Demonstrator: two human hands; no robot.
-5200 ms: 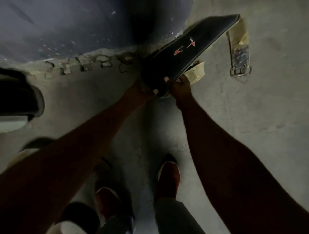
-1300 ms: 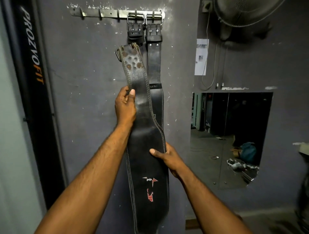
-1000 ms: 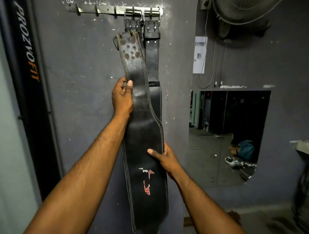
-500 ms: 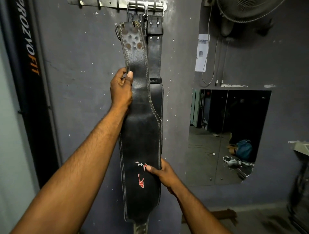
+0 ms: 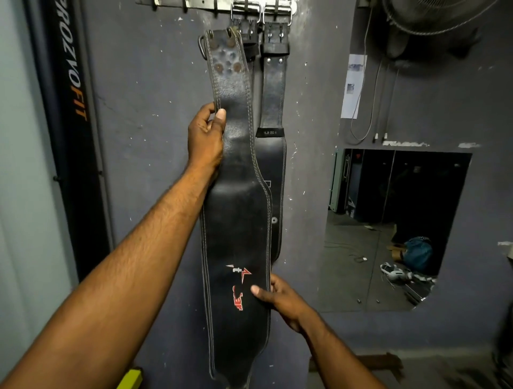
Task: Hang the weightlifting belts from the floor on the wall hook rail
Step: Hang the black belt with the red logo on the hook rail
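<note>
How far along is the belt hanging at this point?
Done: two belts hang by their buckles from the hook rail. In hand: a third belt, gripped by the left hand and right hand, its buckle end just below the rail. Left: hook it. Whether more lie on the floor is out of view.

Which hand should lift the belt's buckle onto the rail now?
Left. The left hand grips the belt on its narrow strap just under the buckle, close below the rail. The right hand pinches the wide lower part by the logo, far lower; it probably only steadies.
</note>
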